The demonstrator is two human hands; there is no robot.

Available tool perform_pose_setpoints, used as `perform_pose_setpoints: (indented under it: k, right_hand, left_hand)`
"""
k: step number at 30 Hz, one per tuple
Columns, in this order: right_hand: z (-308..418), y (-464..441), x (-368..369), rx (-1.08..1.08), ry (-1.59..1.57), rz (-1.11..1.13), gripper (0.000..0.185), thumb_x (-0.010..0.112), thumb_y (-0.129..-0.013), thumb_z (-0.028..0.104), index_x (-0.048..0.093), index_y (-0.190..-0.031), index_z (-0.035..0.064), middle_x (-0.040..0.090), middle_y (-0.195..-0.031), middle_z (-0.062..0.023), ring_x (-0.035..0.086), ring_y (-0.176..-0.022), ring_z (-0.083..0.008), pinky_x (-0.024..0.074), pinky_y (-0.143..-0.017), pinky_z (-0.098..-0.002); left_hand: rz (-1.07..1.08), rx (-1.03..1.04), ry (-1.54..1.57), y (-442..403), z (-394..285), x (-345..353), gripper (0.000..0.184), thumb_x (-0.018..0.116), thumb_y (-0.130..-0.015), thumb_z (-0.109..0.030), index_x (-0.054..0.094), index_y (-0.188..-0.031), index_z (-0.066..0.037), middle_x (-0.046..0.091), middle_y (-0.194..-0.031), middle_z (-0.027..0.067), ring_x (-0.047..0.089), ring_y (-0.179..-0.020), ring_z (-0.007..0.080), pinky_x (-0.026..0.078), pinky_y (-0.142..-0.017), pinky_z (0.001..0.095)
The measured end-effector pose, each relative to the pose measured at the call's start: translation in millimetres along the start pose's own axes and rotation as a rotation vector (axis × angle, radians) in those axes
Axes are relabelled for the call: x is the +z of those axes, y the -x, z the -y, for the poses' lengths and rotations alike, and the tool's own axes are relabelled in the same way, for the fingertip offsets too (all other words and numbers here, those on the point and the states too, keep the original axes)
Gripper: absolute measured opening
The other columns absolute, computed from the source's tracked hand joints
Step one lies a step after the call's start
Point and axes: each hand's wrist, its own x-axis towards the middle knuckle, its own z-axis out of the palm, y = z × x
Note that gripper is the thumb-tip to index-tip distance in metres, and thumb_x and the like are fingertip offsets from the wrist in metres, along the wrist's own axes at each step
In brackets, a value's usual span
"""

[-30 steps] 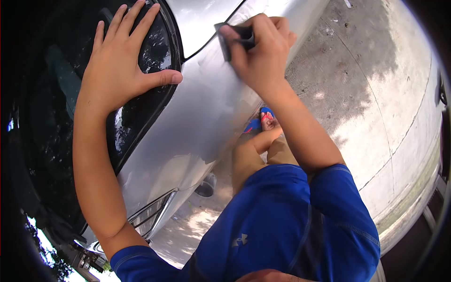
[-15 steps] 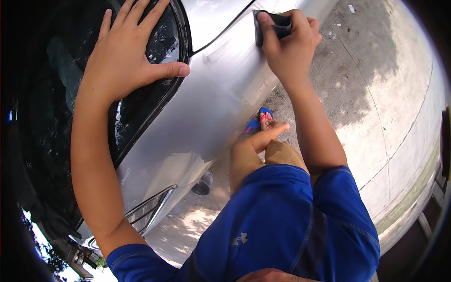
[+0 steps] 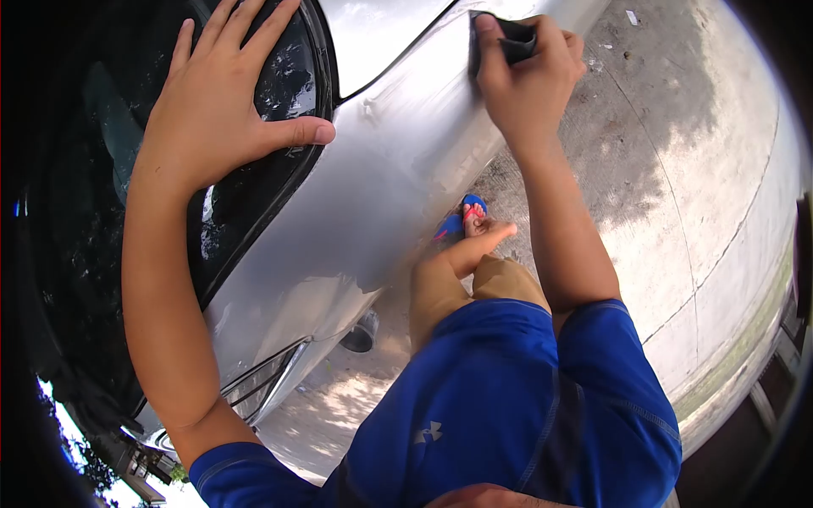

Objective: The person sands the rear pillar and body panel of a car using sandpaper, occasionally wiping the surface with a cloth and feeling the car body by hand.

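Right hand (image 3: 533,95) has shifted outward along the silver panel (image 3: 339,203) since 1 second ago, away from the corner of the dark glass (image 3: 76,212), and the black pad (image 3: 515,51) went with it. Pad now sits at the panel's upper outer part, beyond the panel seam (image 3: 405,57), pinched between thumb and curled fingers. Left hand (image 3: 210,110) lies palm down on the glass, fingers spread, thumb reaching over the glass edge to the panel side; nothing held. Left forearm crosses the glass and hides a long strip of it. Lower down: bright trim (image 3: 284,377) on the car, partly behind that arm. Dark bucket (image 3: 360,334) on the ground near the panel's lower edge, partly hidden by the car. 2 blue sandals (image 3: 476,201) with red straps, 1 mostly covered by the car side. White scrap (image 3: 631,17) on the concrete (image 3: 627,127), well apart from the right hand. Top frame edge cuts off some left fingertips. Curled right fingers hide part of the pad; its underside can't be seen. Far glass fades into black, details hard to make out.
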Motion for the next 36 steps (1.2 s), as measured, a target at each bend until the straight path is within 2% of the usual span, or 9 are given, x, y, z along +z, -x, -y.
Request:
perform_pose_setpoints:
  k: [5,9,13,17,21,24,27,32,36]
  right_hand:
    - [49.2,29.6,7.3,-0.023,-0.100,0.045,0.024,0.084,-0.084,0.018,0.061,-0.080,0.0108,0.064,-0.082,-0.0012,0.057,-0.088,-0.0272,0.0350,-0.082,-0.0423]
    - [27.0,7.8,18.4,0.090,-0.094,-0.077,0.023,0.085,-0.084,0.019,0.064,-0.082,0.0113,0.064,-0.078,-0.0006,0.056,-0.088,-0.0281,0.0338,-0.083,-0.0439]
    - [14.3,-0.8,10.8,0.006,-0.070,-0.086,0.027,0.086,-0.083,0.022,0.062,-0.080,0.0114,0.063,-0.079,-0.0003,0.053,-0.085,-0.0279,0.0329,-0.082,-0.0444]
    - [16.3,-5.4,21.9,0.058,-0.011,-0.184,0.026,0.085,-0.083,0.020,0.061,-0.080,0.0111,0.063,-0.079,0.0000,0.052,-0.085,-0.0282,0.0325,-0.082,-0.0451]
    - [32.8,14.1,10.6,-0.029,-0.092,-0.002,0.023,0.083,-0.083,0.017,0.061,-0.082,0.0112,0.066,-0.083,-0.0017,0.056,-0.090,-0.0285,0.0329,-0.082,-0.0459]
    - [1.6,-14.0,13.8,0.200,-0.062,-0.155,0.029,0.090,-0.084,0.025,0.065,-0.082,0.0089,0.062,-0.071,-0.0029,0.059,-0.087,-0.0251,0.0361,-0.081,-0.0410]
    - [42.5,13.2,16.1,-0.006,-0.105,-0.061,0.023,0.086,-0.084,0.020,0.065,-0.084,0.0097,0.064,-0.074,-0.0034,0.058,-0.085,-0.0265,0.0369,-0.080,-0.0413]
    - [1.6,-10.7,11.6,0.025,0.004,-0.203,0.013,0.080,-0.084,0.012,0.067,-0.087,0.0110,0.067,-0.079,-0.0044,0.057,-0.081,-0.0289,0.0384,-0.077,-0.0420]
    - [42.6,21.9,9.2,-0.008,-0.065,0.008,0.022,0.082,-0.083,0.016,0.061,-0.081,0.0100,0.064,-0.080,-0.0033,0.058,-0.088,-0.0279,0.0361,-0.083,-0.0426]
  left_hand:
    - [0.133,-0.128,0.030,-9.8,-31.0,-40.0,0.134,0.079,-0.068,-0.085,0.041,-0.162,0.002,0.034,-0.169,0.0264,0.025,-0.162,0.0427,0.016,-0.133,0.0581]
    - [-0.038,0.025,0.004,-1.6,5.8,6.0,0.135,0.084,-0.053,-0.083,0.042,-0.167,-0.024,0.039,-0.173,0.0081,0.031,-0.161,0.0344,0.019,-0.132,0.0585]
    - [-0.059,0.023,0.045,-0.7,7.6,9.3,0.135,0.085,-0.053,-0.082,0.041,-0.167,-0.024,0.039,-0.173,0.0086,0.031,-0.161,0.0347,0.019,-0.132,0.0581]
    - [0.165,-0.116,0.057,-2.7,-32.8,-39.5,0.136,0.078,-0.067,-0.087,0.040,-0.163,0.001,0.034,-0.170,0.0256,0.025,-0.162,0.0419,0.016,-0.133,0.0574]
    - [0.148,-0.128,0.028,-7.3,-34.3,-41.4,0.136,0.077,-0.067,-0.087,0.039,-0.163,0.000,0.034,-0.170,0.0249,0.025,-0.162,0.0414,0.016,-0.133,0.0571]
    - [0.160,-0.127,0.056,-1.9,-32.3,-38.7,0.135,0.078,-0.067,-0.087,0.040,-0.163,0.000,0.034,-0.170,0.0243,0.025,-0.162,0.0411,0.016,-0.134,0.0570]
    - [0.131,-0.127,0.034,-9.3,-28.3,-40.1,0.135,0.078,-0.067,-0.087,0.040,-0.163,0.000,0.035,-0.170,0.0246,0.025,-0.162,0.0413,0.016,-0.134,0.0569]
    - [0.130,-0.114,0.061,-3.1,-30.0,-38.5,0.134,0.078,-0.068,-0.086,0.041,-0.162,0.002,0.035,-0.170,0.0259,0.026,-0.161,0.0422,0.016,-0.133,0.0569]
    - [0.137,-0.107,0.026,-5.6,-32.8,-40.5,0.135,0.078,-0.068,-0.086,0.040,-0.162,0.002,0.034,-0.170,0.0262,0.026,-0.161,0.0425,0.016,-0.133,0.0575]
